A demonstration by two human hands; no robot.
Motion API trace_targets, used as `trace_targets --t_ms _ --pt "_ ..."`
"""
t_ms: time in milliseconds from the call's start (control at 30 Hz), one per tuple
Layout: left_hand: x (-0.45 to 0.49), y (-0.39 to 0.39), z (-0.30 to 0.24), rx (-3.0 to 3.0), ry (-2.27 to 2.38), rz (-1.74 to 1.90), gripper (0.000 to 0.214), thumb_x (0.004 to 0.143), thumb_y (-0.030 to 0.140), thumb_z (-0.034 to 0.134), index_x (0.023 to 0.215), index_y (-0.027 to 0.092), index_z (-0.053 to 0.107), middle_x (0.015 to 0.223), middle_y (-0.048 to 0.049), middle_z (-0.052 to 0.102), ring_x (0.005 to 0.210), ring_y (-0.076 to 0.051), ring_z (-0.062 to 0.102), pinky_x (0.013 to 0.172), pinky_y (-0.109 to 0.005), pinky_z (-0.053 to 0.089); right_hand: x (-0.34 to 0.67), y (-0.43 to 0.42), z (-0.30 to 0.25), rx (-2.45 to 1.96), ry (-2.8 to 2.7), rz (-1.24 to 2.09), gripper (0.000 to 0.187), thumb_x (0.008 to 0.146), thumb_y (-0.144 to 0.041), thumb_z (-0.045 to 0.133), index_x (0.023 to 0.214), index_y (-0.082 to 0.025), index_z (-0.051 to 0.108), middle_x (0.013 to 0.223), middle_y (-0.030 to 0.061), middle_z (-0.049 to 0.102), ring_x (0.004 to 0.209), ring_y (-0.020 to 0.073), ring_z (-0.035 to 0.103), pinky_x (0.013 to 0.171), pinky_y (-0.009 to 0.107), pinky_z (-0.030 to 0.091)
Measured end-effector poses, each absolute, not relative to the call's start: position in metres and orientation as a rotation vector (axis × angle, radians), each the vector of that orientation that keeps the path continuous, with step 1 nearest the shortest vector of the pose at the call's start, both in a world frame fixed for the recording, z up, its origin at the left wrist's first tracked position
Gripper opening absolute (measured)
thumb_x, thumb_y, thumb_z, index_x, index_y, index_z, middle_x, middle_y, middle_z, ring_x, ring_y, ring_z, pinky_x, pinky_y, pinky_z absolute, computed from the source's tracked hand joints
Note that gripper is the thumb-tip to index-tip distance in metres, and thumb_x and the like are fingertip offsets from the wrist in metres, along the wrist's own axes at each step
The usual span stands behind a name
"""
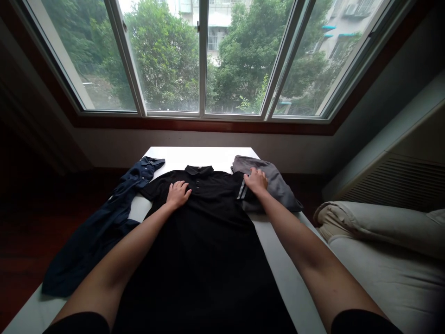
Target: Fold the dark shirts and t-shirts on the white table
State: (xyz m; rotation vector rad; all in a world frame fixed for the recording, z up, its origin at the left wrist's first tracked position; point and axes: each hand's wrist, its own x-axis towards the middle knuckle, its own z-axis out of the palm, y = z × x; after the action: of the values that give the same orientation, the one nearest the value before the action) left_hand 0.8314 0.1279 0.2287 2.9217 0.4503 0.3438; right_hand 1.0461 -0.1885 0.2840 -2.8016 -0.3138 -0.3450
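Note:
A black polo shirt lies spread front up, its collar pointing to the window and its buttons showing. My left hand rests flat on the chest of the shirt, left of the buttons, with its fingers apart. At the striped sleeve on the right, my right hand touches the cuff edge with loosely spread fingers. Under and beyond that hand sits a folded grey garment. Along the left is a dark navy buttoned garment, partly hanging over the edge.
A white table carries the clothes. Close to its right side is a pale cushioned seat with a rolled cover. A wide window fills the wall ahead, and a louvred unit stands at the right.

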Motion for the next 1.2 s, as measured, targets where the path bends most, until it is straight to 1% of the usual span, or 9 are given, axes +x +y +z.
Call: trace_targets --t_ms 200,267,367,467,567,867,1000,1067,1200 --pt "0.790 0.013 0.250 2.803 -0.261 0.202 0.050 0.101 0.046 0.054 0.144 0.022 0.059 0.155 -0.0126 0.051 0.145 -0.030 0.044 0.122 -0.047 0.032 1.049 -0.213 0.252 -2.754 0.001 -0.271 0.063 0.088 -0.062 0.061 0.130 -0.015 0.065 0.134 0.0226 0.057 0.130 0.0409 0.049 0.108 0.054 0.038" --pt "0.768 -0.028 0.258 2.724 -0.625 -0.021 0.061 0.095 0.056 0.061 0.148 0.026 0.055 0.159 -0.0120 0.047 0.148 -0.034 0.040 0.123 -0.054 0.030 1.047 -0.214 0.241 -2.707 -0.012 -0.304 0.058 0.087 -0.058 0.064 0.127 -0.017 0.065 0.133 0.0210 0.058 0.129 0.0396 0.050 0.107 0.053 0.039" --pt "0.733 -0.079 0.266 2.615 -0.937 -0.202 0.073 0.095 0.065 0.057 0.156 0.027 0.045 0.168 -0.0149 0.033 0.155 -0.038 0.027 0.124 -0.064 0.020 1.048 -0.218 0.231 -2.578 -0.115 -0.327 0.040 0.089 -0.047 0.062 0.119 -0.020 0.066 0.125 0.0158 0.065 0.121 0.0348 0.057 0.103 0.049 0.044" --pt "0.702 -0.111 0.270 2.565 -0.987 -0.208 0.079 0.100 0.068 0.044 0.163 0.022 0.032 0.172 -0.0178 0.020 0.159 -0.038 0.014 0.125 -0.066 0.012 1.053 -0.227 0.224 -2.348 -0.182 -0.364 0.031 0.089 -0.043 0.060 0.111 -0.021 0.066 0.112 0.0120 0.071 0.108 0.0297 0.064 0.097 0.043 0.049" --pt "0.680 -0.126 0.273 2.534 -1.021 -0.207 0.081 0.102 0.069 0.034 0.166 0.021 0.023 0.173 -0.0169 0.012 0.160 -0.037 0.006 0.126 -0.066 0.005 1.060 -0.236 0.219 -2.079 -0.206 -0.401 0.034 0.086 -0.048 0.061 0.106 -0.020 0.064 0.103 0.0100 0.073 0.097 0.0267 0.067 0.090 0.039 0.052" --pt "0.654 -0.133 0.278 2.551 -1.145 -0.182 0.080 0.103 0.067 0.036 0.167 0.020 0.022 0.173 -0.0161 0.015 0.160 -0.035 0.010 0.126 -0.063 0.011 1.073 -0.238 0.225 -1.578 -0.198 -0.231 0.047 0.070 -0.057 0.076 0.094 -0.020 0.063 0.081 0.0027 0.069 0.075 0.0198 0.065 0.069 0.031 0.056" --pt "0.646 -0.145 0.277 2.581 -1.246 -0.124 0.076 0.103 0.064 0.036 0.166 0.023 0.024 0.172 -0.0157 0.022 0.158 -0.037 0.020 0.122 -0.062 0.023 1.066 -0.225 0.243 -1.344 -0.170 -0.033 0.044 0.070 -0.050 0.080 0.097 -0.021 0.061 0.079 -0.0014 0.068 0.069 0.0164 0.065 0.062 0.028 0.057" --pt "0.647 -0.155 0.275 2.591 -1.265 -0.071 0.074 0.104 0.062 0.039 0.166 0.024 0.025 0.166 -0.0164 0.034 0.150 -0.037 0.035 0.116 -0.057 0.033 1.060 -0.217 0.251 -1.259 -0.157 0.067 0.037 0.073 -0.042 0.079 0.099 -0.022 0.061 0.079 -0.0019 0.069 0.067 0.0159 0.066 0.060 0.027 0.058" --pt "0.664 -0.177 0.267 2.633 -1.194 -0.028 0.063 0.104 0.053 0.044 0.161 0.030 0.032 0.132 -0.0123 0.063 0.111 -0.030 0.064 0.086 -0.042 0.048 1.047 -0.202 0.257 -1.166 -0.148 0.181 0.024 0.080 -0.028 0.076 0.099 -0.023 0.062 0.079 -0.0023 0.070 0.067 0.0146 0.068 0.060 0.025 0.060"
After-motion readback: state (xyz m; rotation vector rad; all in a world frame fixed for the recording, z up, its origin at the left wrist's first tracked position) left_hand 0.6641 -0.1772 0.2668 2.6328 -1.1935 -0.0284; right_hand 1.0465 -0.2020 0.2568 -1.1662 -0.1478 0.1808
